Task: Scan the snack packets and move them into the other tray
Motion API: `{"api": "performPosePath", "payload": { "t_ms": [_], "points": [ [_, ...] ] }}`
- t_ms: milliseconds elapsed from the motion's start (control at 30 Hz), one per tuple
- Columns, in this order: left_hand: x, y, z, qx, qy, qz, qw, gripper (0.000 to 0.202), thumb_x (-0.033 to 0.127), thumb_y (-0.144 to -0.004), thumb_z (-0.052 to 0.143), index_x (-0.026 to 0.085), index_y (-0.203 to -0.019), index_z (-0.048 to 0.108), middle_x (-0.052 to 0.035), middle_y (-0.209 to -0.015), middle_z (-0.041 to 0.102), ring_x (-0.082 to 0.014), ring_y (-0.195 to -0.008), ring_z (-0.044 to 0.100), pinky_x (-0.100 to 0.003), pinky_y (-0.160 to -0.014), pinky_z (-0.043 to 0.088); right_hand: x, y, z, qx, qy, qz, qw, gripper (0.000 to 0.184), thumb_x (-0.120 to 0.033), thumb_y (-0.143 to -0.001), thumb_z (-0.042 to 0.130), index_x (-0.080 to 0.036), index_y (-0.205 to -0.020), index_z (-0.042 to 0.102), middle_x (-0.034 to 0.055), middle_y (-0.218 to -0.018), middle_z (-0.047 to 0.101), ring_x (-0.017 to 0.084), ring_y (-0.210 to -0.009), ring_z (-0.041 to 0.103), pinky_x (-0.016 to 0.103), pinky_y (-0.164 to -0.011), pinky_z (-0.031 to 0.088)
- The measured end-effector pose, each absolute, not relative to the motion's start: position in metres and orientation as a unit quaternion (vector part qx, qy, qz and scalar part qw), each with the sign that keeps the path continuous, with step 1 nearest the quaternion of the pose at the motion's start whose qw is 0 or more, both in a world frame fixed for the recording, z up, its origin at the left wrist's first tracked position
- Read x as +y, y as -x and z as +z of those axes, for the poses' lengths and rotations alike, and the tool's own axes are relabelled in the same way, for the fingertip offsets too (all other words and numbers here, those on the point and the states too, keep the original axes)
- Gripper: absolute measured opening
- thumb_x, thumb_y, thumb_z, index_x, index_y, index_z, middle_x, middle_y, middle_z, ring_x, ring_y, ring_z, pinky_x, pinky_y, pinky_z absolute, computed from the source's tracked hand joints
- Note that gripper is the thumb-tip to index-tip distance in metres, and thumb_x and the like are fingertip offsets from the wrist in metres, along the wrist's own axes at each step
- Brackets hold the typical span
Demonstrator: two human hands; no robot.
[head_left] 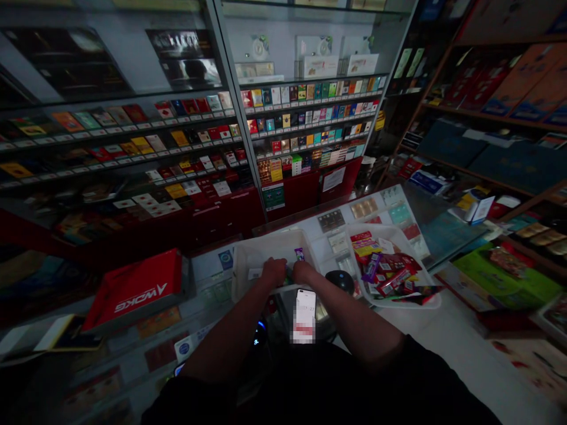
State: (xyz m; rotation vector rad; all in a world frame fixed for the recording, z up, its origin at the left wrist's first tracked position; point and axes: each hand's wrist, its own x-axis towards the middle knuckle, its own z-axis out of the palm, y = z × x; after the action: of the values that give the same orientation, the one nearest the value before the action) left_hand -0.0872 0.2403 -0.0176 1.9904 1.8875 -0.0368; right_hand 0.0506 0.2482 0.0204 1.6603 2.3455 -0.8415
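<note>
My left hand (274,273) and my right hand (303,272) are close together over the near side of a white plastic bin (246,252). Both look closed, fingers curled inward. A small greenish thing shows between them, too dark and small to name. Inside the bin, a purple packet (299,254) leans at the back right and a small whitish piece (254,274) lies left of my left hand. Just below my hands is a lit phone (305,300), its screen partly blurred out. A black computer mouse (340,281) sits right of my right wrist.
A second white bin (401,304) on the right holds several colourful snack packets (390,271). To the left lies a red box (137,289) on the glass counter (208,319). Shelves of small packs (310,115) line the wall ahead; more boxes (509,153) fill shelves at right.
</note>
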Motion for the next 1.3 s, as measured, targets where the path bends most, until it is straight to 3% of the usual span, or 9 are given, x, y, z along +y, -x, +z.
{"api": "performPosePath", "payload": {
  "t_ms": [200, 367, 533, 733, 867, 1100, 1300],
  "points": [
    [0.239, 0.088, -0.016, 0.695, -0.691, 0.021, 0.200, 0.037, 0.017, -0.083, 0.056, 0.020, -0.117, 0.069, -0.0141, -0.121, 0.071, -0.0282, -0.114, 0.064, -0.036, -0.097, 0.046, 0.250, -0.050, 0.013, 0.747, -0.593, -0.291, 0.074, 0.033, -0.030, -0.084, 0.067, -0.007, -0.107, 0.074, 0.0246, -0.109, 0.073, 0.029, -0.104, 0.071, 0.027, -0.079, 0.053],
    [0.239, 0.091, -0.002, 0.706, -0.678, 0.066, 0.195, 0.045, 0.014, -0.086, 0.049, 0.015, -0.128, 0.064, -0.0129, -0.132, 0.066, -0.0221, -0.123, 0.059, -0.029, -0.106, 0.041, 0.250, -0.051, 0.016, 0.731, -0.619, -0.284, 0.048, 0.037, -0.032, -0.090, 0.059, -0.005, -0.111, 0.072, 0.0242, -0.116, 0.070, 0.028, -0.110, 0.068, 0.026, -0.083, 0.051],
    [0.229, 0.090, 0.025, 0.716, -0.653, 0.163, 0.185, 0.044, 0.012, -0.083, 0.052, 0.013, -0.125, 0.065, -0.0119, -0.129, 0.066, -0.0213, -0.122, 0.059, -0.029, -0.110, 0.039, 0.243, -0.059, 0.031, 0.701, -0.650, -0.286, -0.070, 0.027, -0.023, -0.086, 0.061, -0.011, -0.106, 0.074, 0.0174, -0.112, 0.073, 0.024, -0.106, 0.068, 0.026, -0.086, 0.048],
    [0.204, 0.078, 0.057, 0.701, -0.601, 0.317, 0.217, 0.045, 0.007, -0.076, 0.055, 0.014, -0.119, 0.065, -0.0090, -0.117, 0.068, -0.0175, -0.094, 0.066, -0.029, -0.095, 0.049, 0.231, -0.086, 0.055, 0.657, -0.636, -0.335, -0.228, 0.028, -0.015, -0.078, 0.065, -0.017, -0.105, 0.074, 0.0060, -0.099, 0.075, 0.018, -0.092, 0.068, 0.024, -0.081, 0.047],
    [0.190, 0.066, 0.069, 0.688, -0.568, 0.366, 0.265, 0.040, 0.009, -0.077, 0.056, 0.017, -0.115, 0.067, -0.0063, -0.112, 0.071, -0.0166, -0.088, 0.068, -0.028, -0.086, 0.052, 0.223, -0.109, 0.065, 0.621, -0.612, -0.393, -0.290, 0.033, -0.014, -0.078, 0.062, -0.018, -0.109, 0.073, 0.0027, -0.091, 0.074, 0.015, -0.077, 0.068, 0.022, -0.070, 0.050],
    [0.185, 0.041, 0.071, 0.649, -0.522, 0.416, 0.365, 0.035, 0.026, -0.084, 0.058, 0.020, -0.117, 0.066, -0.0041, -0.099, 0.076, -0.0151, -0.072, 0.067, -0.025, -0.063, 0.049, 0.220, -0.139, 0.060, 0.548, -0.598, -0.461, -0.360, 0.027, -0.015, -0.076, 0.062, -0.017, -0.101, 0.072, 0.0035, -0.092, 0.072, 0.014, -0.067, 0.068, 0.023, -0.061, 0.054],
    [0.199, 0.013, 0.071, 0.601, -0.484, 0.476, 0.422, 0.035, 0.033, -0.080, 0.067, 0.017, -0.111, 0.071, -0.0062, -0.091, 0.076, -0.0169, -0.076, 0.067, -0.026, -0.067, 0.049, 0.224, -0.174, 0.061, 0.502, -0.562, -0.506, -0.420, 0.030, -0.024, -0.080, 0.064, -0.015, -0.108, 0.070, 0.0055, -0.081, 0.073, 0.017, -0.067, 0.070, 0.028, -0.063, 0.057]
  ]
}}
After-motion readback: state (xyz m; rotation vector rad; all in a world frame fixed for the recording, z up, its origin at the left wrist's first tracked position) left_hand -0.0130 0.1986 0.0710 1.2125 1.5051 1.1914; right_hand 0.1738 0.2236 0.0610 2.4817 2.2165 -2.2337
